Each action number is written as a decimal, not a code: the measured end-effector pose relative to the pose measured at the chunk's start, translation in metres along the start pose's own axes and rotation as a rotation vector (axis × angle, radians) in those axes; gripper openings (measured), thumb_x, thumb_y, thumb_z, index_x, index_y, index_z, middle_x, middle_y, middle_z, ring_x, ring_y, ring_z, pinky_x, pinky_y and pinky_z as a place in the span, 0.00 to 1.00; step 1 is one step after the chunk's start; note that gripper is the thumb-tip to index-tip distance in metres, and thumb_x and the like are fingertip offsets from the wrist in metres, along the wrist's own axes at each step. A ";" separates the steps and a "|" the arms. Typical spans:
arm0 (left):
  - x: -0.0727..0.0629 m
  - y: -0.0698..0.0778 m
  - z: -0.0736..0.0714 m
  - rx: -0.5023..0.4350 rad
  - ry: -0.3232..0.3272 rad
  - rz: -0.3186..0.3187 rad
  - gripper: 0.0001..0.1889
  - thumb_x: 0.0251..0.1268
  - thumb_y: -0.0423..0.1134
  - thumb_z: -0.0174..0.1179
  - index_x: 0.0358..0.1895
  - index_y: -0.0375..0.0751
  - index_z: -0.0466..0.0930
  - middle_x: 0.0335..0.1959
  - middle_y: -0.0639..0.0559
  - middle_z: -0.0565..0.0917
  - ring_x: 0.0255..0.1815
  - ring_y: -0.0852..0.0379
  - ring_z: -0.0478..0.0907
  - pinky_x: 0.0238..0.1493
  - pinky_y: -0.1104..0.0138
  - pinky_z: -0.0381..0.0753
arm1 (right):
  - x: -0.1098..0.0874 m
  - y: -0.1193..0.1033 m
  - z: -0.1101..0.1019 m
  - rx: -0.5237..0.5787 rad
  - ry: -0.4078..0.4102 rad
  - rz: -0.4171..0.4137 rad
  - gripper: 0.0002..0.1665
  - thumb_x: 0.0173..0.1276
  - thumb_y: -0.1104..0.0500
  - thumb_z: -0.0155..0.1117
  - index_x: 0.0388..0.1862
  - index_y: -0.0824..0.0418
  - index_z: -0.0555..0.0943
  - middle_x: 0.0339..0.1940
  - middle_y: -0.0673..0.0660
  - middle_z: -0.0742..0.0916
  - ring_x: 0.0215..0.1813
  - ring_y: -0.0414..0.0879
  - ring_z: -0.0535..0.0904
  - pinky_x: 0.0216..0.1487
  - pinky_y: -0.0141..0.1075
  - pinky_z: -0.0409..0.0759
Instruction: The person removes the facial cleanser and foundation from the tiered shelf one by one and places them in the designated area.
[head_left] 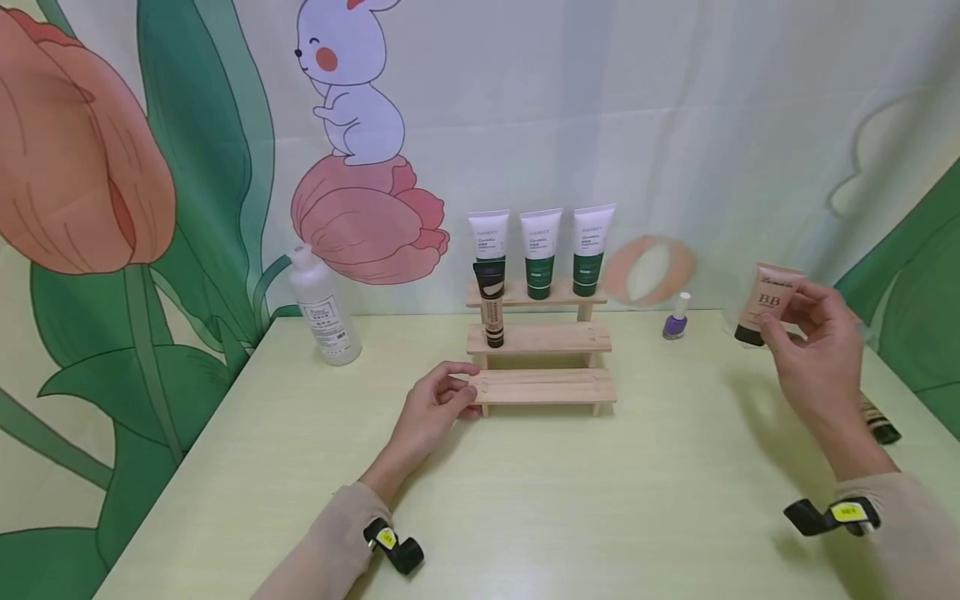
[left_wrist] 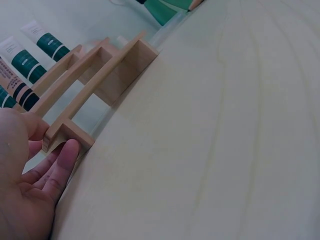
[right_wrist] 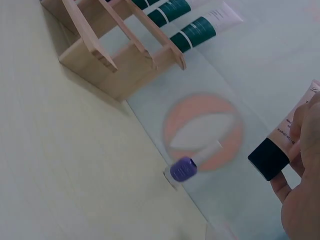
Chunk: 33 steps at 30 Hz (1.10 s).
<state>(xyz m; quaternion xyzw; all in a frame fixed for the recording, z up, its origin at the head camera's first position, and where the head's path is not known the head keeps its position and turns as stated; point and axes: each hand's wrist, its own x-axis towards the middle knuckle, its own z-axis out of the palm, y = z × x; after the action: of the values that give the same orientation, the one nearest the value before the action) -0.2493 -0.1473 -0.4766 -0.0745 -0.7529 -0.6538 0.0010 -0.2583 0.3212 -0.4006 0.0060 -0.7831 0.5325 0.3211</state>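
At the left end of a three-step wooden display rack [head_left: 543, 387], my left hand [head_left: 433, 408] grips the lowest step between thumb and fingers. My right hand [head_left: 821, 358] holds a pinkish BB cream tube [head_left: 767, 302] up at the right side, its black cap [right_wrist: 269, 159] pointing down. Three white-and-green tubes [head_left: 540, 250] stand in a row on the top step, caps down. On the middle step, at its left, stands a beige tube with black ends [head_left: 492, 312], partly covering the green tube behind it. The lowest step carries nothing.
A white pump bottle [head_left: 326, 312] stands at the back left of the table [head_left: 570, 508]. A purple nail polish bottle [head_left: 675, 321] is right of the rack. Behind my right wrist lies a dark-capped tube [head_left: 881, 423], partly hidden. A printed curtain [head_left: 525, 100] hangs behind.
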 end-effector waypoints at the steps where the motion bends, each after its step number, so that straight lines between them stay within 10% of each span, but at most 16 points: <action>1: 0.000 0.000 0.000 0.001 0.000 -0.001 0.15 0.84 0.29 0.63 0.66 0.40 0.85 0.48 0.38 0.88 0.44 0.49 0.91 0.49 0.61 0.96 | -0.001 0.001 -0.004 -0.006 0.007 -0.002 0.30 0.80 0.69 0.67 0.78 0.58 0.77 0.55 0.40 0.83 0.56 0.36 0.82 0.52 0.15 0.80; 18: 0.000 0.001 0.000 -0.002 0.000 -0.001 0.14 0.83 0.29 0.63 0.66 0.40 0.85 0.48 0.38 0.88 0.43 0.50 0.91 0.48 0.62 0.96 | -0.031 0.028 -0.049 -0.116 0.065 0.080 0.32 0.76 0.69 0.69 0.77 0.57 0.79 0.52 0.37 0.84 0.50 0.32 0.81 0.47 0.12 0.78; 33: 0.001 0.000 0.000 -0.002 -0.008 0.002 0.14 0.84 0.30 0.63 0.66 0.40 0.84 0.48 0.38 0.88 0.43 0.50 0.91 0.49 0.63 0.96 | -0.062 0.057 -0.050 -0.121 -0.068 0.069 0.31 0.73 0.67 0.77 0.74 0.64 0.82 0.49 0.35 0.86 0.47 0.30 0.82 0.42 0.13 0.81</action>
<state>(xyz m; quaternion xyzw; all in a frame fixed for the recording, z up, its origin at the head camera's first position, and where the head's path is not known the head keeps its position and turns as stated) -0.2499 -0.1470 -0.4767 -0.0779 -0.7521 -0.6545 -0.0013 -0.2045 0.3675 -0.4680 -0.0223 -0.8241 0.4946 0.2754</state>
